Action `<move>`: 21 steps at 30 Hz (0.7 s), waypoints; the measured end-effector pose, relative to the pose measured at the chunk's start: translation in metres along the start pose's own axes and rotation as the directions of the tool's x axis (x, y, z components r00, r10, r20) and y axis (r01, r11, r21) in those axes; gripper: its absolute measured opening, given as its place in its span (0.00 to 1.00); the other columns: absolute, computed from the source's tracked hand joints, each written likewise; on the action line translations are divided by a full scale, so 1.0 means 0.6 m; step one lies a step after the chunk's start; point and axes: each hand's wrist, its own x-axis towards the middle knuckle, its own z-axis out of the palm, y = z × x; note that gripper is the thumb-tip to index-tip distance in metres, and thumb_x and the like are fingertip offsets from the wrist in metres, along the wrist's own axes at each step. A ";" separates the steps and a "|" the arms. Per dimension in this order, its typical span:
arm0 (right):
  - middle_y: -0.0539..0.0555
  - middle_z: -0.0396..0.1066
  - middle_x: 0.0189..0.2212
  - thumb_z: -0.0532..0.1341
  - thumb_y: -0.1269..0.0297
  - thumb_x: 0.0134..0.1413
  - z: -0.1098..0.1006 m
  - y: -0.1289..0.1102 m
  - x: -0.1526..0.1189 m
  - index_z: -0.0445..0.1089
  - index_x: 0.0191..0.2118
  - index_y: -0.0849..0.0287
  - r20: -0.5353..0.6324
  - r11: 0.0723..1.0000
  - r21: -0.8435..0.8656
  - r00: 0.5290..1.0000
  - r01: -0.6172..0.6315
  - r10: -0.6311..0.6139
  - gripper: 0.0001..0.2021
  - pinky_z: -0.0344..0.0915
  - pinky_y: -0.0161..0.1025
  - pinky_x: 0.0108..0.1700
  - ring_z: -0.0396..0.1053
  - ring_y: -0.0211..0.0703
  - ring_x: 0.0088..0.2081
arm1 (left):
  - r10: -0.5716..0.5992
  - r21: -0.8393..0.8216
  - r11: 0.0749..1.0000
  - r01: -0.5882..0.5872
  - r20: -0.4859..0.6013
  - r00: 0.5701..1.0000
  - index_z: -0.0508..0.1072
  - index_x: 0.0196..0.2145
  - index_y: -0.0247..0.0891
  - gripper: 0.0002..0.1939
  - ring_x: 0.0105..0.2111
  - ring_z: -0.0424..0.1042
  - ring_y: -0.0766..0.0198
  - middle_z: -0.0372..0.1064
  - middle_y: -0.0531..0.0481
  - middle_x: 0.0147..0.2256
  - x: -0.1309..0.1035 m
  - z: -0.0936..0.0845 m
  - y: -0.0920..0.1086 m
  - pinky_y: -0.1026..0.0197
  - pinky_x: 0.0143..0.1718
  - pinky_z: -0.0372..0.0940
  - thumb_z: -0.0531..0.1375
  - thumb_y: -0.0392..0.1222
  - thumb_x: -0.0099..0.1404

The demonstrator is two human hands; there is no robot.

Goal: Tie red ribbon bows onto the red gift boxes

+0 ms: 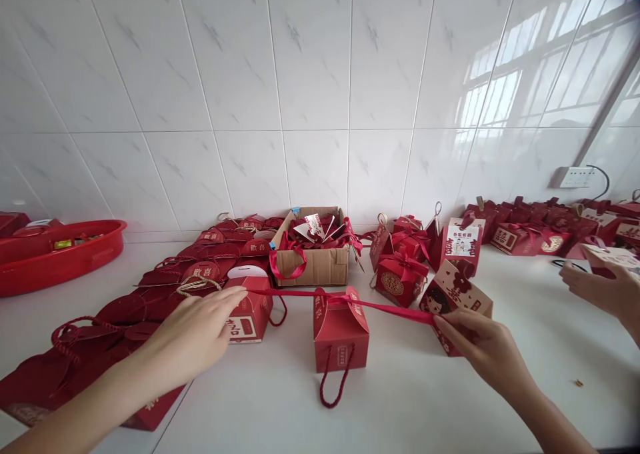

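A small red gift box (341, 337) stands upright before me, its dark red cord handle (334, 401) drooping over the front. Across its top runs a red ribbon (395, 308), pulled out to both sides. The ribbon's left end is pinched in my left hand (213, 321), beside another red box (250, 307) with a white label. My right hand (477, 344) grips the other end, in front of a tilted red and beige box (463, 291). Both hands are closed, and the ribbon between them looks nearly straight.
Rows of red boxes (205, 271) lie on the left. A cardboard box (313, 267) with ribbons and tags stands by the wall. More gift boxes (400, 277) stand behind on the right. A red basin (107, 244) sits far left. Another person's hand (595, 291) is at the right edge.
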 end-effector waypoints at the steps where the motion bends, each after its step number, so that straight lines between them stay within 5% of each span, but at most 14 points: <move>1: 0.52 0.67 0.20 0.60 0.52 0.54 0.001 0.003 -0.008 0.73 0.26 0.58 -0.028 0.996 -0.064 0.998 0.059 -0.061 0.16 0.59 0.33 0.22 0.61 0.38 0.21 | 0.001 0.013 1.000 0.000 -0.015 1.000 0.65 0.58 0.32 0.30 0.59 0.62 0.48 0.60 0.42 0.60 -0.007 0.002 0.003 0.47 0.56 0.60 0.46 0.38 0.59; 5: 0.50 0.67 0.20 0.59 0.57 0.56 0.011 0.009 -0.017 0.71 0.26 0.57 -0.094 0.952 -0.220 0.967 0.212 -0.237 0.13 0.60 0.32 0.22 0.60 0.36 0.20 | -0.039 0.068 0.997 0.039 -0.009 0.999 0.62 0.60 0.29 0.31 0.60 0.60 0.47 0.56 0.43 0.61 -0.033 0.007 0.023 0.44 0.57 0.59 0.45 0.39 0.59; 13: 0.50 0.65 0.19 0.56 0.59 0.58 0.031 0.037 -0.018 0.68 0.25 0.57 -0.087 0.907 -0.350 0.955 0.236 -0.282 0.13 0.60 0.31 0.22 0.60 0.36 0.20 | -0.082 0.012 0.997 0.083 0.326 0.942 0.55 0.63 0.32 0.33 0.53 0.69 0.49 0.51 0.45 0.63 -0.079 0.036 0.045 0.48 0.51 0.67 0.42 0.33 0.60; 21: 0.55 0.72 0.25 0.57 0.60 0.56 0.031 0.078 -0.036 0.71 0.29 0.58 -0.071 0.855 -0.444 0.941 0.267 -0.330 0.10 0.64 0.34 0.23 0.68 0.39 0.21 | -0.056 -0.204 0.971 0.122 0.303 0.951 0.63 0.60 0.38 0.30 0.58 0.62 0.44 0.60 0.42 0.60 -0.091 0.088 0.021 0.40 0.57 0.58 0.50 0.51 0.62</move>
